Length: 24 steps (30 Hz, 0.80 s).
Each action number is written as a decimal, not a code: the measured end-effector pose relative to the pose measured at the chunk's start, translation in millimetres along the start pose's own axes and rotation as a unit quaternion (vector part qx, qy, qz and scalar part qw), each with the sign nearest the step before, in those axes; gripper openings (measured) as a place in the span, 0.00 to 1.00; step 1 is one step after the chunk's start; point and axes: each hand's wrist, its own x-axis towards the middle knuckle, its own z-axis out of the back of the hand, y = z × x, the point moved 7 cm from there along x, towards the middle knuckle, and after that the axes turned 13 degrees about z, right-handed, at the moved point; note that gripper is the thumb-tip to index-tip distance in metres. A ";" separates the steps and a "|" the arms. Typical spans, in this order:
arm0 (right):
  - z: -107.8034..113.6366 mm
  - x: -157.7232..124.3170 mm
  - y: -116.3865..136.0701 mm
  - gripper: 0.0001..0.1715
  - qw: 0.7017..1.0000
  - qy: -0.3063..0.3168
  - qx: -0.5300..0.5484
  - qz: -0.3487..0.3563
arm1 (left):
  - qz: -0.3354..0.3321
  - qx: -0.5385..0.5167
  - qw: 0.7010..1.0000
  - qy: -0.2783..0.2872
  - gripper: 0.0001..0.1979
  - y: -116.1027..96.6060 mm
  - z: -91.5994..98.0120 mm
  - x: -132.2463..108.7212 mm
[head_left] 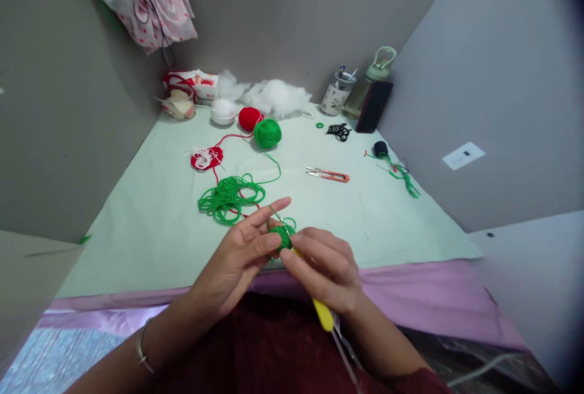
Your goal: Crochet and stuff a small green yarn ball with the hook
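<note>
Between thumb and fingers, my left hand pinches a small green crochet piece, its index finger stretched out with green yarn running over it. My right hand grips a crochet hook by its yellow handle. The metal tip of the hook meets the top of the crochet piece. Just beyond my left hand lies a loose heap of green yarn, and a strand leads from it toward the green yarn ball. Part of the crochet piece is hidden behind my fingers.
Orange thread snips lie right of the middle. A red yarn ball, a white ball and white stuffing stand at the back. Near the right wall are a bottle, a phone, a pen cup and a black claw clip.
</note>
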 end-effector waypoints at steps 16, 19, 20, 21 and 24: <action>0.4 0.4 -41.0 0.08 0.852 -0.174 0.406 -0.279 | -0.069 0.243 0.967 0.026 0.34 -29.5 13.2 -4.7; -10.5 -3.8 -47.7 0.07 0.804 -0.198 0.446 -0.339 | -0.067 0.262 0.962 0.026 0.32 -28.8 16.0 -5.4; -12.9 -4.6 -48.6 0.07 0.795 -0.200 0.450 -0.353 | -0.065 0.273 0.959 0.027 0.32 -28.6 16.6 -5.7; -14.3 -5.0 -48.7 0.08 0.791 -0.199 0.451 -0.362 | -0.064 0.286 0.956 0.027 0.31 -28.7 17.1 -6.0; -14.1 -5.8 -46.1 0.06 0.796 -0.196 0.451 -0.353 | -0.069 0.329 0.942 0.025 0.30 -31.4 17.2 -7.6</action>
